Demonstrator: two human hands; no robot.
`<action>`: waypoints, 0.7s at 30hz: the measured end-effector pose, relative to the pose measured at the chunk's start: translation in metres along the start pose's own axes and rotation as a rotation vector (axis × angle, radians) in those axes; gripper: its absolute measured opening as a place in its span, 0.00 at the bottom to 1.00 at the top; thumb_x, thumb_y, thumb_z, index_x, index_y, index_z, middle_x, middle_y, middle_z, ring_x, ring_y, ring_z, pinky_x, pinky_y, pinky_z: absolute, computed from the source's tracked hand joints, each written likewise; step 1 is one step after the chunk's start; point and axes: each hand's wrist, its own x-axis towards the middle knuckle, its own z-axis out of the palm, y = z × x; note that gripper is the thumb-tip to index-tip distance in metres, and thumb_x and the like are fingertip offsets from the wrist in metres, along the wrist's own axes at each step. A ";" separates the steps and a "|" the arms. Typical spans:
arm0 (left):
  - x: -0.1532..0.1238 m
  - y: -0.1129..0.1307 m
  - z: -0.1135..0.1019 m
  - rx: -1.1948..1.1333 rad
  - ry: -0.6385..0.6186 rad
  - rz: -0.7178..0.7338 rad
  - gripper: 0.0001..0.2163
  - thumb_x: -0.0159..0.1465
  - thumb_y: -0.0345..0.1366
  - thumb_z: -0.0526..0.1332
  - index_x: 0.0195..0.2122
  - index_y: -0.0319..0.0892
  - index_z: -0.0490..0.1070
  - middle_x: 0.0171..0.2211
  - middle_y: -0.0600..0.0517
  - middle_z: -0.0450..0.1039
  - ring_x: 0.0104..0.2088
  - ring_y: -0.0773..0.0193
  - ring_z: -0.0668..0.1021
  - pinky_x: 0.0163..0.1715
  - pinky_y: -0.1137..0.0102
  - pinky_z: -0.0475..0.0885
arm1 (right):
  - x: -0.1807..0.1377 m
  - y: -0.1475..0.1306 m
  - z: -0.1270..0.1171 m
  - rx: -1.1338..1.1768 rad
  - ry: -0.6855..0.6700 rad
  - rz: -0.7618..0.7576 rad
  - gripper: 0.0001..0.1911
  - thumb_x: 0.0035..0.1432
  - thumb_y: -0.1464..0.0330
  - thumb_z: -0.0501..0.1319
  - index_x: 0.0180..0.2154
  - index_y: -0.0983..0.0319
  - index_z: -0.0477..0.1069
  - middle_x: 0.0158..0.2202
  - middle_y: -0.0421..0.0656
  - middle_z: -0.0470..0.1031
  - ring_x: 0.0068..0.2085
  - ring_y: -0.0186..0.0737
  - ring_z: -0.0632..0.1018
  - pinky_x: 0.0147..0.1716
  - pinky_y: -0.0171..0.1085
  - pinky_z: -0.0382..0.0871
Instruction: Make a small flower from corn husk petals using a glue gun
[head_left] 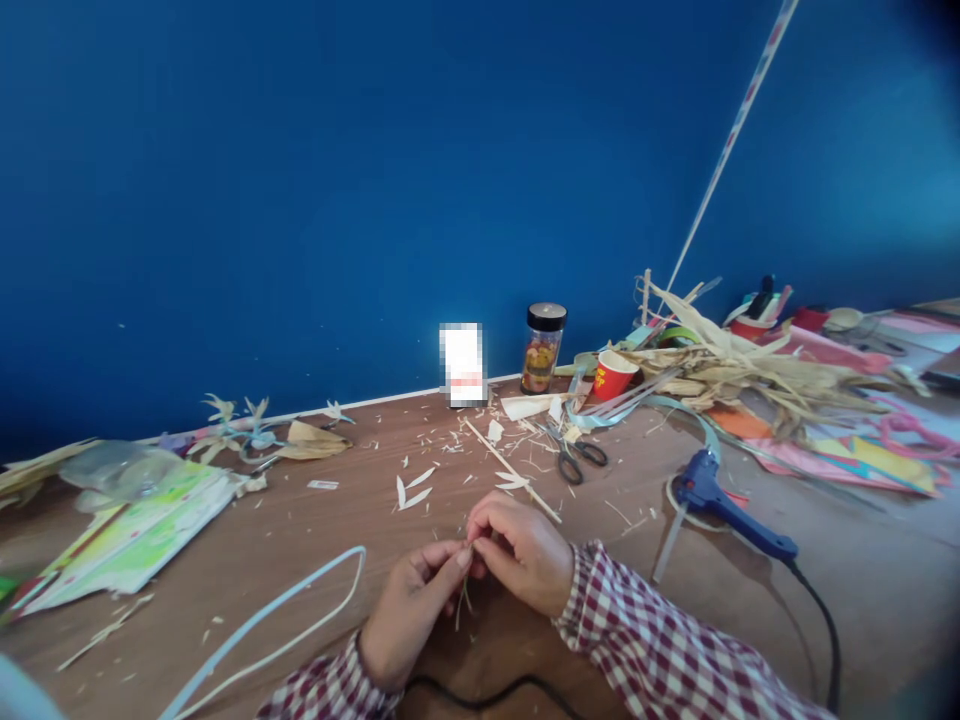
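Close to the table's near edge, my left hand (422,603) and my right hand (525,553) meet fingertip to fingertip. Each pinches with thumb and fingers on thin pale husk strands (466,598), whose ends dangle below the left thumb. The upper part of the strands is hidden by my fingers. Just beyond the hands lie a thin pale stick (514,470) and small cut leaf-shaped husk pieces (414,495). Black-handled scissors (571,468) rest among scraps farther off.
A blue glue gun (731,508) with a black cord lies at right. Dried corn husks (697,365) pile behind it, near a red paper cup (615,376) and a lidded jar (543,350). A light blue strip (277,605) loops at left, near a green-white sheet (142,530).
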 end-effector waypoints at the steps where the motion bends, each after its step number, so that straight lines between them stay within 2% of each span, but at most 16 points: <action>1: 0.000 0.000 0.000 0.004 -0.003 -0.005 0.12 0.56 0.41 0.57 0.29 0.37 0.74 0.22 0.53 0.68 0.19 0.73 0.61 0.18 0.77 0.56 | 0.000 -0.001 -0.002 -0.013 -0.002 -0.005 0.05 0.54 0.75 0.52 0.33 0.62 0.65 0.33 0.42 0.67 0.33 0.33 0.69 0.32 0.32 0.62; 6: 0.002 -0.003 -0.001 0.011 0.025 0.034 0.12 0.56 0.40 0.57 0.23 0.38 0.72 0.22 0.53 0.69 0.25 0.69 0.66 0.27 0.76 0.60 | 0.001 0.000 -0.001 -0.042 -0.007 -0.002 0.06 0.54 0.75 0.52 0.33 0.62 0.64 0.33 0.42 0.67 0.35 0.35 0.68 0.35 0.34 0.61; 12: 0.000 -0.002 0.001 -0.008 0.034 -0.075 0.14 0.55 0.44 0.57 0.21 0.38 0.71 0.18 0.54 0.67 0.19 0.71 0.62 0.19 0.76 0.55 | -0.001 0.008 0.011 0.002 0.051 0.062 0.05 0.55 0.75 0.51 0.33 0.62 0.63 0.31 0.40 0.67 0.33 0.34 0.68 0.34 0.33 0.61; 16: -0.001 -0.002 0.002 -0.025 0.077 -0.057 0.14 0.55 0.43 0.58 0.21 0.38 0.71 0.20 0.53 0.68 0.22 0.69 0.65 0.23 0.76 0.58 | 0.000 0.011 0.012 0.005 0.047 0.070 0.06 0.56 0.74 0.52 0.35 0.61 0.65 0.31 0.39 0.68 0.33 0.33 0.69 0.34 0.32 0.61; 21: 0.001 -0.002 0.001 0.030 0.099 -0.039 0.14 0.54 0.43 0.58 0.19 0.39 0.72 0.21 0.52 0.69 0.24 0.67 0.67 0.26 0.75 0.60 | 0.000 0.012 0.011 -0.060 0.037 0.024 0.05 0.56 0.72 0.53 0.32 0.61 0.67 0.30 0.40 0.68 0.33 0.34 0.69 0.33 0.33 0.61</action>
